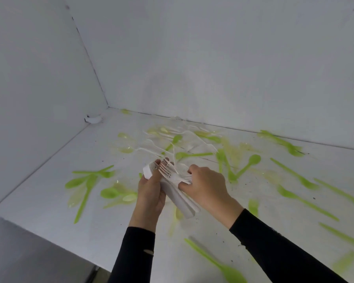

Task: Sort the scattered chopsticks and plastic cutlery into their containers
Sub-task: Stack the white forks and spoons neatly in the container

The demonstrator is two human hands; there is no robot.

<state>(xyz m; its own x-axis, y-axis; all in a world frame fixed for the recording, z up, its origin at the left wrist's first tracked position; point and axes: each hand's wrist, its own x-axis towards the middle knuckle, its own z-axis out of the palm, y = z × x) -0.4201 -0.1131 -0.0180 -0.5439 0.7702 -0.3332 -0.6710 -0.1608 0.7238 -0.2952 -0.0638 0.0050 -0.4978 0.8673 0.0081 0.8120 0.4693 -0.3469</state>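
Bundle of white plastic forks [182, 201] held above the tabletop [39, 201], tines pointing away from the person. The left hand [150, 193] wraps the handles from beneath; the right hand [205, 186] pinches the fork necks from the side, so both grips are clenched on the bundle. Loose white forks [200, 138] lie beyond the grip; green plastic spoons [108, 193] are scattered to either side of it. No container is in view. Risk: the smooth handles fan out below the left grip, so loosening either hand to reach another piece could let forks slide out and scatter again.
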